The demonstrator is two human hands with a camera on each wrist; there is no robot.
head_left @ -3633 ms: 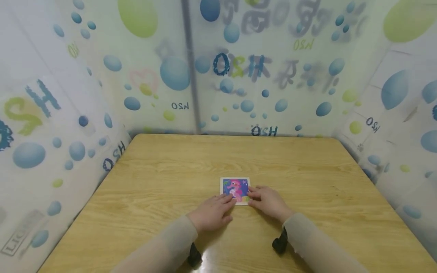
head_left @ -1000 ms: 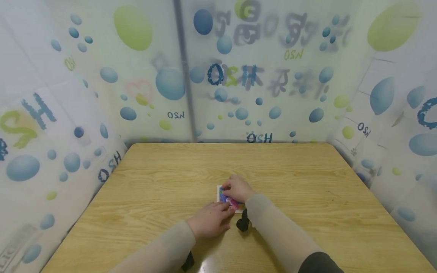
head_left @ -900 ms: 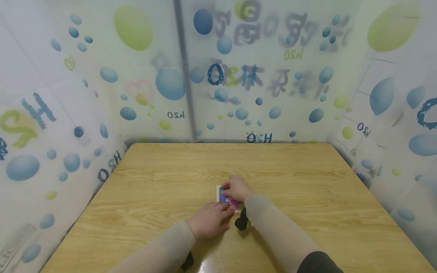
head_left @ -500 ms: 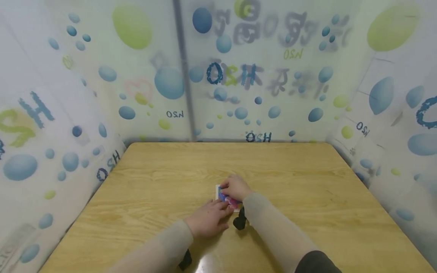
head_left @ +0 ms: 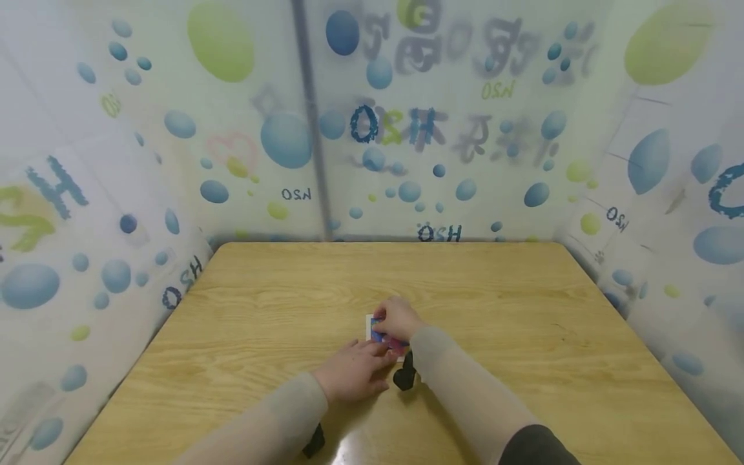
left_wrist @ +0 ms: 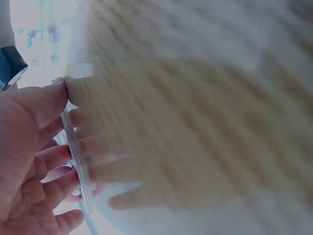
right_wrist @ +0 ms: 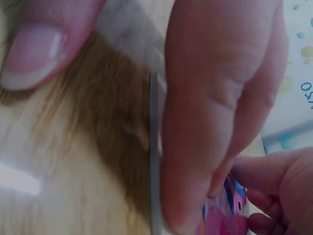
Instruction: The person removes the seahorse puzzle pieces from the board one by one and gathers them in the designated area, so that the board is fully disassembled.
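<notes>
A small square seahorse puzzle [head_left: 369, 326], white-bordered with a blue and pink picture, lies on the table near its middle, mostly covered by both hands. Spread fingers of my left hand [head_left: 354, 371] rest on its near left part; their tips overlap the pink area. In the left wrist view the puzzle's thin layered edge [left_wrist: 78, 161] runs beside the left fingers. Reaching across its far side, my right hand [head_left: 400, 318] has bent fingers and thumb pinching at the blue upper part. In the right wrist view, the right hand [right_wrist: 288, 183] touches the blue and pink surface; its exact hold is partly hidden.
The wooden table [head_left: 261, 290] has a light reflection near its front edge. Patterned curtains [head_left: 407, 155] with blue and green dots enclose it at the back and sides. Dark wrist mounts [head_left: 405, 374] hang beneath the sleeves.
Since the earliest frame my right hand has moved from the puzzle's right edge over its top, bending its fingers there. Lately it shifts only slightly. The left hand keeps resting on the near left part.
</notes>
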